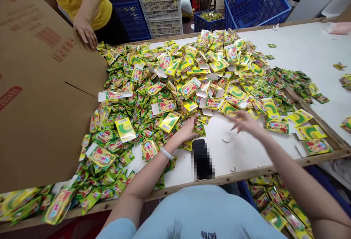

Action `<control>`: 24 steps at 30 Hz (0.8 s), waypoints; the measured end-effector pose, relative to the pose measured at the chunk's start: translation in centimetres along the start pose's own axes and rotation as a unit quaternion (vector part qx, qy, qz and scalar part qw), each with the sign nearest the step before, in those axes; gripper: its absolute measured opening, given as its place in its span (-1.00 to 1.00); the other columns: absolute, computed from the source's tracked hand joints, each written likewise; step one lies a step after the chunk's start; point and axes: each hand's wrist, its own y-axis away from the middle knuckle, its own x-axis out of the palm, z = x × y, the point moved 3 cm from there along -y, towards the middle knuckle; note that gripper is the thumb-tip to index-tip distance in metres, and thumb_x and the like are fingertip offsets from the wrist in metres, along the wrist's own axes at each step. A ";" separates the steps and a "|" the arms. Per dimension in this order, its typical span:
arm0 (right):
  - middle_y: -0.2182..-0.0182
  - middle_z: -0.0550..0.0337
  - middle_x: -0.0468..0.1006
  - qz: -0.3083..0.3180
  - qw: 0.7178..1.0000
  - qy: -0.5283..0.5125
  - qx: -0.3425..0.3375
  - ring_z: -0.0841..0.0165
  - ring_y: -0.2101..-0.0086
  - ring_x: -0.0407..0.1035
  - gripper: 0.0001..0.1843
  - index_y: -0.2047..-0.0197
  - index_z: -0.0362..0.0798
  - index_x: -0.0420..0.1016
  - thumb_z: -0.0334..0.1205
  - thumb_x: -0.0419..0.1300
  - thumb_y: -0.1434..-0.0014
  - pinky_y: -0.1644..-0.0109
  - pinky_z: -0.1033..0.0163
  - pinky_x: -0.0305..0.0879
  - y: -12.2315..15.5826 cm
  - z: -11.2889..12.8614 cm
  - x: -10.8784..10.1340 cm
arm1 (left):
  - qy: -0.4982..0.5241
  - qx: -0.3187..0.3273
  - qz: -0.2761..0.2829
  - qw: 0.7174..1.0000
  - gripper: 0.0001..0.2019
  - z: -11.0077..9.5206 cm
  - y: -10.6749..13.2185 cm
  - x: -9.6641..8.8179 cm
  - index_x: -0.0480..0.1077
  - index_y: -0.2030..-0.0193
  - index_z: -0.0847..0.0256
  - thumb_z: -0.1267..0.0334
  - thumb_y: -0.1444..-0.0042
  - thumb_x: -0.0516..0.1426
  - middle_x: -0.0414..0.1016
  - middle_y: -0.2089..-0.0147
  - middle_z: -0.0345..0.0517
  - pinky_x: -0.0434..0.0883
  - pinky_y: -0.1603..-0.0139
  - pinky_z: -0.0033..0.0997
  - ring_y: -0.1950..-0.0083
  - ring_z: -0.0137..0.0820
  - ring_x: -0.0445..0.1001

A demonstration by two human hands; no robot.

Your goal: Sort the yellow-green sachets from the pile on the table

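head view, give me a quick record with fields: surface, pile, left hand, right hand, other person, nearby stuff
surface: white table with a wooden edge
pile: green and yellow sachets mixed with flat carton boxes, heaped over the middle and left
left hand: left hand palm down at the pile's near edge, white bracelet on the wrist
right hand: right hand blurred, fingers spread over bare table, holding nothing
other person: hand resting on a large cardboard sheet
nearby stuff: dark phone by the near edge; blue crate behind

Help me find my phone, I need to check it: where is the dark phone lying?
The dark phone lies near the table's front edge, between the left hand and right hand.
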 end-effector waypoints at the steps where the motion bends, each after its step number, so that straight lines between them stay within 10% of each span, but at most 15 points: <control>1: 0.50 0.30 0.55 0.031 0.999 -0.020 0.016 0.54 0.60 0.34 -0.63 0.28 -0.19 0.54 0.02 0.26 -0.25 0.55 0.41 0.30 1.6 0.1 3.4 | 0.014 -0.001 0.000 1.000 -0.43 0.0 0.2 0.2 0.27 -0.09 0.27 0.35 0.08 0.34 0.42 -0.07 0.15 0.37 -0.12 -0.06 -0.12 -0.05 0.41; 4: 0.48 0.27 0.55 0.065 0.993 -0.081 0.054 0.49 0.63 0.34 -0.62 0.18 -0.12 0.54 0.02 0.38 -0.12 0.58 0.36 0.33 4.3 0.1 10.1 | 0.058 0.008 -0.014 0.998 -0.64 -0.6 1.0 0.8 0.31 0.01 0.27 0.31 -0.05 0.25 0.45 0.03 0.08 0.39 -0.04 -0.15 -0.01 -0.14 0.45; 8: 0.26 0.14 0.63 0.077 0.982 -0.162 0.055 0.35 0.45 0.48 -0.52 0.14 -0.03 0.55 0.20 0.33 -0.06 0.40 0.25 0.46 5.0 1.0 12.4 | 0.112 0.025 -0.036 0.993 -0.82 -2.4 2.9 1.3 0.33 0.17 0.23 0.25 -0.13 0.20 0.46 0.19 -0.10 0.42 0.13 -0.32 0.15 -0.28 0.46; 13: 0.30 0.13 0.65 0.079 0.981 -0.174 0.043 0.28 0.42 0.48 -0.58 0.12 0.02 0.53 0.19 0.14 -0.24 0.42 0.21 0.44 6.0 1.8 10.3 | 0.006 0.026 -0.155 0.988 -0.62 -3.5 5.7 -1.9 0.33 0.01 0.23 0.04 -0.17 0.22 0.46 0.07 0.03 0.41 0.01 -0.18 0.04 -0.16 0.44; 18: 0.23 0.01 0.63 0.065 0.993 -0.096 0.025 0.21 0.30 0.49 -0.70 0.19 -0.01 0.57 0.04 0.27 -0.15 0.29 0.21 0.38 6.4 -0.5 6.3 | -0.299 -0.175 -0.223 0.911 -0.39 -0.9 5.5 -6.9 0.23 -0.24 0.41 -0.01 -0.20 0.17 0.34 -0.17 0.42 0.31 -0.13 0.10 -0.21 0.17 0.30; 24: 0.26 0.08 0.61 0.044 0.994 -0.095 0.025 0.24 0.34 0.49 -0.69 0.09 0.01 0.50 0.04 0.18 -0.25 0.30 0.17 0.44 5.8 0.1 3.8 | -0.081 -0.121 -0.175 0.974 -0.57 -0.2 6.5 -7.9 0.34 -0.10 0.35 0.20 -0.12 0.17 0.42 -0.05 0.21 0.37 -0.14 -0.06 -0.11 -0.06 0.42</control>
